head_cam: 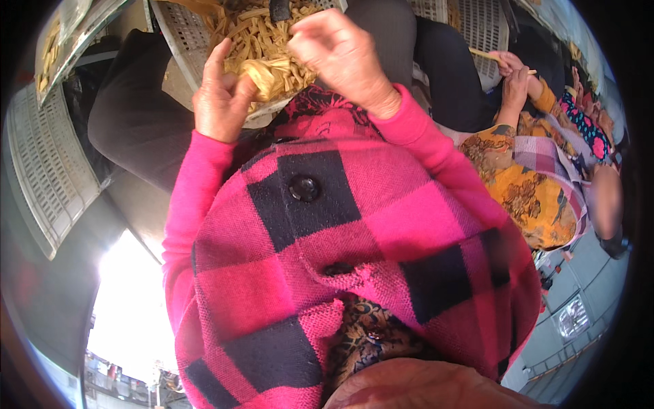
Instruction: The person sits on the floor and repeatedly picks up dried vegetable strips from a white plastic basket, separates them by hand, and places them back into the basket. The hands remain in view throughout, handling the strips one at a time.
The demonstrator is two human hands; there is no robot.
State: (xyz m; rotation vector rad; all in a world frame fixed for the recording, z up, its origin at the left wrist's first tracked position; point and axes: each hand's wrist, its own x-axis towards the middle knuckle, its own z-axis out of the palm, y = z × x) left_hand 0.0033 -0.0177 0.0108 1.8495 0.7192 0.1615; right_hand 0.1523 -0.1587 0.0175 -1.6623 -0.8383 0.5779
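Observation:
My left hand (222,97) pinches a crinkled, glossy yellow folded sheet (265,76) between thumb and fingers. To the right, my right hand (345,64) is raised with its fingers curled and slightly blurred. Whether anything sits between those fingertips is hidden. Both hands are over a white perforated plastic crate (176,38) that stands before me between my knees. Short yellow-brown strips (255,36), which look like dried bean curd, are heaped in it. A dark flat piece (279,10) lies on the heap at the far side.
At the right, another person's hands (513,76) hold a thin yellow stick (488,55) near a second perforated crate (483,30). More people sit beyond. A white perforated crate (56,163) stands at the left, below a clear bag (66,46) with yellow pieces.

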